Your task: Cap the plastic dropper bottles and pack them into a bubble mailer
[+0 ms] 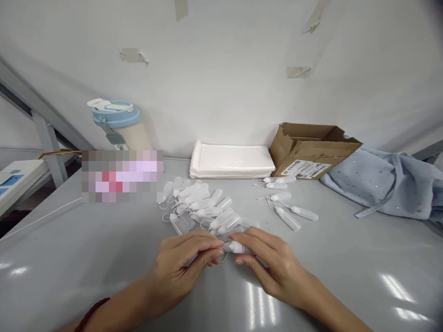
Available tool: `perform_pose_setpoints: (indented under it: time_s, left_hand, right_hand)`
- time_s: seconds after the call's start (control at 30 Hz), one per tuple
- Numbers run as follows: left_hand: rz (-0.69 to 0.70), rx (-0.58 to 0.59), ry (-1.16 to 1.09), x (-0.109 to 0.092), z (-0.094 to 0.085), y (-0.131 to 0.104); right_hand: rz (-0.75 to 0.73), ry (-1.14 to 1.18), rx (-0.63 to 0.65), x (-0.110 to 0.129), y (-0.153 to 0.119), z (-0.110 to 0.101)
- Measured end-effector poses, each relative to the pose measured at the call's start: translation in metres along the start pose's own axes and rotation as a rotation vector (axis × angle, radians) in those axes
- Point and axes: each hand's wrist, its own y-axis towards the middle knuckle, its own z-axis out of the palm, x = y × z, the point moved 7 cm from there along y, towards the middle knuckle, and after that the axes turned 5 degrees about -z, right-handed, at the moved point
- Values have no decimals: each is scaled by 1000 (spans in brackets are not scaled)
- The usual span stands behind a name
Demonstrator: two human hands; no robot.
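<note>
Low over the grey table, my right hand (268,258) is closed around a small translucent squeeze bottle (238,248), its white cap pointing left. My left hand (194,256) pinches at the tip of that bottle; thumb and forefinger are pressed together. What exactly lies between these fingertips is too small to make out, though a thin white loop shows just below. Directly behind both hands lies a pile of similar small bottles (199,198) with white caps and thin loops. A few more bottles (289,218) rest apart on the right.
Against the wall stand a stack of white padded envelopes (235,159) and an open cardboard box (311,150). Blue-grey cloth (387,184) lies at the right. A blue-lidded tumbler (119,122) stands back left, near a blurred-out item (122,177). A power strip (20,182) sits far left.
</note>
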Motion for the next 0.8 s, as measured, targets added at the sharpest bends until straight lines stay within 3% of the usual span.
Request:
perform_pose_setpoints:
  time_s: [0.8]
  left_hand:
    - [54, -26, 71, -6, 2, -5]
  right_hand:
    - [-20, -5, 9, 6, -1, 4]
